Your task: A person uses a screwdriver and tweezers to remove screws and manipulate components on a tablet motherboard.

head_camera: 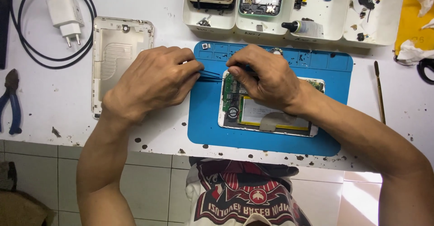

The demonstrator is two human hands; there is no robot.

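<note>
An opened phone (pixel 266 113) lies on a blue work mat (pixel 208 117), its green circuit board and pale battery exposed. My left hand (pixel 151 81) grips dark tweezers (pixel 209 74) whose tips point right toward the phone's top left corner. My right hand (pixel 264 77) rests over the upper part of the phone, with its fingertips pressed on the board near the tweezer tips. Whether it holds a tool is hidden by the fingers.
A gold back cover (pixel 115 49) lies left of the mat, partly under my left hand. White trays (pixel 294 29) with phone parts and a glue bottle (pixel 300 27) line the far edge. A charger (pixel 65 16) with black cable, blue-handled pliers (pixel 11 101), and a thin pry tool (pixel 379 90) lie around.
</note>
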